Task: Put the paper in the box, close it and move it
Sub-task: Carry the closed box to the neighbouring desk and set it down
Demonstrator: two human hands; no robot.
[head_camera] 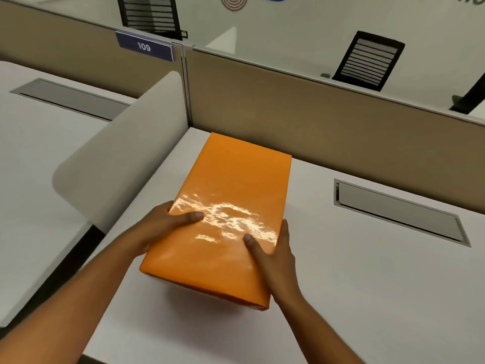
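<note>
White counter beneath a beige partition carries the orange box. I see its lid shut; no paper shows, so loading looks done. Left hand and right hand clasp its near sides, fingers wrapped. Remaining: the move.

A: What sort of place is this?
B: An open-plan office. The flat white table is walled in by a tan fabric-covered partition, and a curved white side screen splits it from the next white desk.
A: Anything else?
B: A grey metal cable hatch is sunk into the top, with a matching one next door. A dark blue number plate reading 109 is fixed on the partition, and two black slatted office chair backs show beyond it
</note>
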